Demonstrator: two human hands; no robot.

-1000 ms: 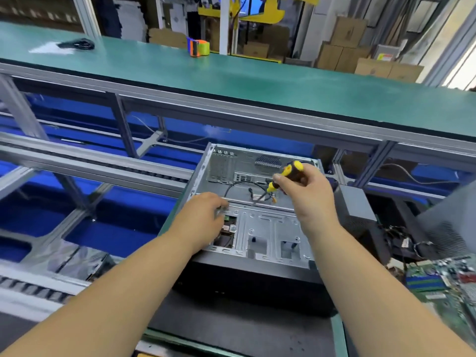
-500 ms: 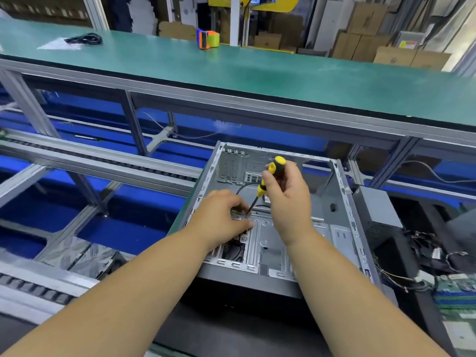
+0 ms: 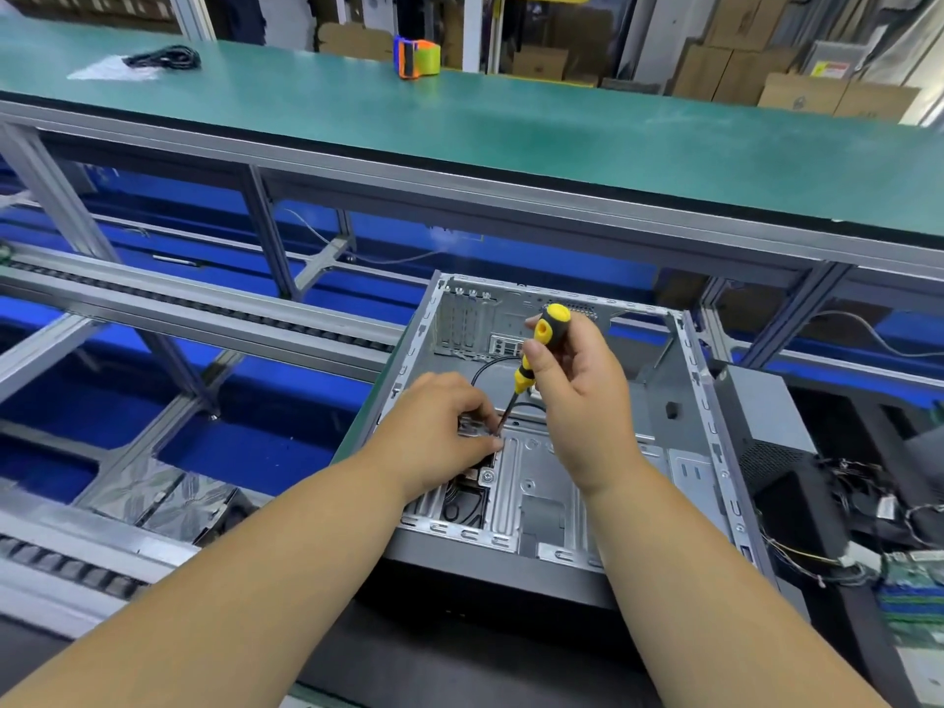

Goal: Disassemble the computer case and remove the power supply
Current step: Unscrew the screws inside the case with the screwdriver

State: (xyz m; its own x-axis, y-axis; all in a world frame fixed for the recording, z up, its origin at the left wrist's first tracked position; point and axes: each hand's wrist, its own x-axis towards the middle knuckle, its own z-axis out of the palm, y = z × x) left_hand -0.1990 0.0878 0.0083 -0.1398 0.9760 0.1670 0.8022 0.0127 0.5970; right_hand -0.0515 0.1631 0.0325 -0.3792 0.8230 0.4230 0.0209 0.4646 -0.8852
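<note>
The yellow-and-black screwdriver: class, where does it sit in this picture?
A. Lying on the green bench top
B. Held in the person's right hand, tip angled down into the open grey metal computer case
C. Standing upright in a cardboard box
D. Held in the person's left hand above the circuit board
B: the right hand grips the yellow-and-black screwdriver, its shaft slanting down into the open grey metal computer case toward the left hand.

Right hand (image 3: 582, 396) around a yellow-and-black screwdriver (image 3: 536, 350) (tip beside left hand (image 3: 439, 426)) inside open computer case (image 3: 689, 401)
</note>
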